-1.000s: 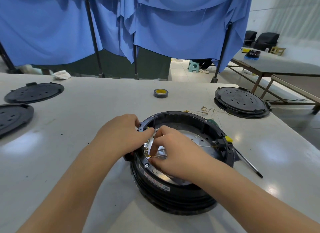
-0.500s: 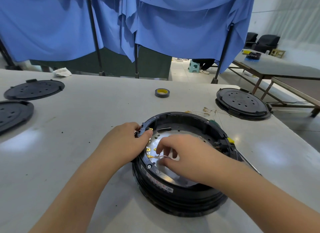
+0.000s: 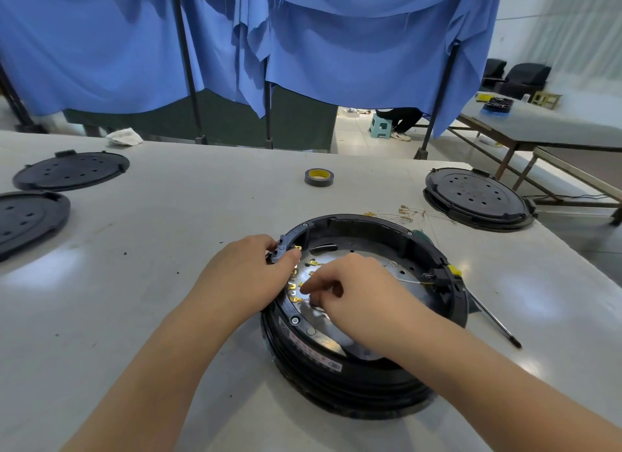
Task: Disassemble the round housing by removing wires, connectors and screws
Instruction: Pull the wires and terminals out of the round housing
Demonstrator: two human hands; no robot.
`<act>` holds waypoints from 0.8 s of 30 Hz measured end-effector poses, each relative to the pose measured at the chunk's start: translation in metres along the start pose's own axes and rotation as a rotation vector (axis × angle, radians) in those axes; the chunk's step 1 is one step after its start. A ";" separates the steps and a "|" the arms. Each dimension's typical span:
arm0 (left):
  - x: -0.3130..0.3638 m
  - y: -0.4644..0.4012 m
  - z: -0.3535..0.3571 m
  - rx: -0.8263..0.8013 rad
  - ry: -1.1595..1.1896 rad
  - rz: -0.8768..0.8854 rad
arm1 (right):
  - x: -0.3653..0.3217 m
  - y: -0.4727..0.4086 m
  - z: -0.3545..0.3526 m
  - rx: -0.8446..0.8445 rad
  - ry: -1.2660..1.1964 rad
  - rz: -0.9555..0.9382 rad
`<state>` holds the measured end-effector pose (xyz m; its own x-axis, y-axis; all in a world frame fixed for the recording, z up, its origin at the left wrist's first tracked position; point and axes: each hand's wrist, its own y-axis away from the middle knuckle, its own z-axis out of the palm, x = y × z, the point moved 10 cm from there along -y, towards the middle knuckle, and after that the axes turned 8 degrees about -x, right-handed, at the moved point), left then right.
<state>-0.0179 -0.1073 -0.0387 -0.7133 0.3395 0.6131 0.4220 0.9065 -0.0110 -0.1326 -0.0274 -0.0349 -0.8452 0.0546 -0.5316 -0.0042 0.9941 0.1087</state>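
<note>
Head view: a round black plastic housing (image 3: 363, 360) with a silvery metal inner plate sits on the pale grey table (image 3: 168, 283), near its front edge. The left hand (image 3: 245, 280) grips the housing's left rim, thumb on top. The right hand (image 3: 356, 293), fingers curled, pinches at small brass connectors (image 3: 293, 286) inside; a screwdriver (image 3: 491, 317) lies just right.

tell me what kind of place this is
Probably a workshop or teardown station: a large worktable with black round covers, a screwdriver beside the round housing, and blue cloth partitions.
</note>
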 end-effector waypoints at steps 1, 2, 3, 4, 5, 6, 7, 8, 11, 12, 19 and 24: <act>0.000 0.000 0.000 -0.002 -0.001 -0.001 | 0.000 0.000 0.000 -0.002 0.003 -0.008; 0.000 0.000 0.000 -0.003 0.001 -0.003 | -0.002 0.000 0.001 -0.009 0.016 -0.021; 0.000 0.000 0.000 -0.004 0.003 -0.005 | -0.003 0.000 0.003 -0.021 0.029 -0.034; 0.000 0.000 0.000 -0.004 0.002 -0.006 | -0.005 -0.001 0.005 -0.036 0.036 -0.040; 0.001 0.001 0.000 -0.004 -0.002 -0.007 | -0.006 -0.001 0.007 -0.054 0.033 -0.039; 0.001 0.001 0.000 -0.005 -0.006 -0.006 | -0.007 -0.002 0.008 -0.072 0.030 -0.036; 0.001 0.001 0.000 -0.007 -0.006 -0.007 | -0.008 -0.004 0.009 -0.085 0.041 -0.040; 0.002 0.001 0.000 -0.010 -0.003 -0.006 | -0.010 -0.005 0.010 -0.097 0.063 -0.051; 0.002 0.001 0.000 -0.024 0.020 -0.003 | -0.014 -0.009 0.011 -0.164 0.132 -0.078; 0.002 0.002 0.000 -0.026 0.023 -0.002 | -0.015 -0.010 0.011 -0.187 0.146 -0.089; 0.003 0.001 0.000 -0.036 0.028 0.003 | -0.015 -0.013 0.014 -0.202 0.173 -0.144; 0.004 0.000 0.000 -0.045 0.012 0.017 | -0.019 -0.013 0.015 -0.199 0.178 -0.183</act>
<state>-0.0208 -0.1054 -0.0361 -0.6993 0.3514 0.6225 0.4587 0.8885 0.0136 -0.1082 -0.0402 -0.0391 -0.9009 -0.1583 -0.4041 -0.2545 0.9469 0.1964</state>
